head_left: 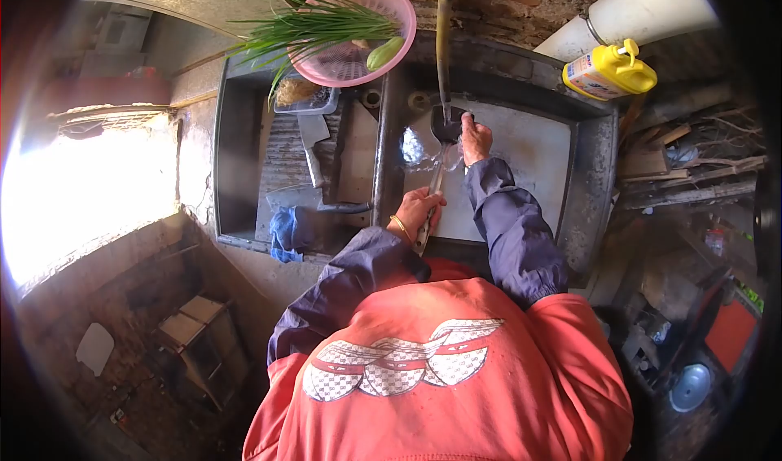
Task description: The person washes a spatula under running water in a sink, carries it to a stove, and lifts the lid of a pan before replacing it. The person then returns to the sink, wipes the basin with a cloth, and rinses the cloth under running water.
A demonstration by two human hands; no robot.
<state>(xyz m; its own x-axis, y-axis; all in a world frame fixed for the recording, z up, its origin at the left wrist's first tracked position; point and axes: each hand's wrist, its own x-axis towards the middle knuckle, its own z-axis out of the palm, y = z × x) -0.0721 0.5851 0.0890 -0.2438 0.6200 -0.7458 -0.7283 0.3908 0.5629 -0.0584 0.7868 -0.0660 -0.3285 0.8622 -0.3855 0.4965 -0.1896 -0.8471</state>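
Observation:
My left hand (419, 212) is closed round the long light handle of a utensil (436, 186), which points up toward the tap. At the utensil's far end, my right hand (476, 139) holds a small dark object (446, 125) under the tap hose (444, 50). Water runs from the hose onto it and splashes into the right sink basin (529, 147). What the dark object is, and whether it is part of the utensil, I cannot make out.
A pink basket (410, 23) holds green stalks (346, 23) at the top. Left of the basin lie a cleaver (312, 139), a plastic tray (328, 103) and a blue cloth (287, 231). A yellow pump bottle (609, 72) lies at the right edge.

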